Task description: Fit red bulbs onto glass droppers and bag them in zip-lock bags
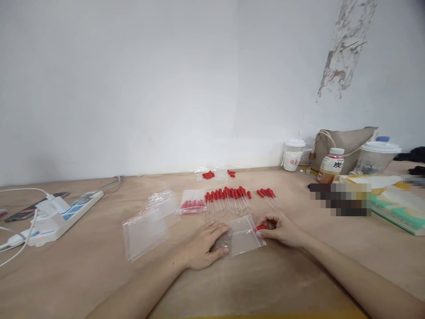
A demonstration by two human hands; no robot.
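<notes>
A clear zip bag lies flat on the table in front of me. My left hand rests on the bag's left end with the fingers stretched out. Between the closed fingers of my right hand is a glass dropper with a red rubber bulb. Its thin tube points left into or over the bag; I cannot tell which. Behind the bag, several more red-bulbed droppers lie in a row, with a smaller group to the right. A filled bag of droppers sits left of the row.
Flat zip bags lie left of my left hand. By the wall is clear plastic with loose red bulbs. A power strip with cables occupies the left. On the right stand a paper cup, a bottle and a tissue pack.
</notes>
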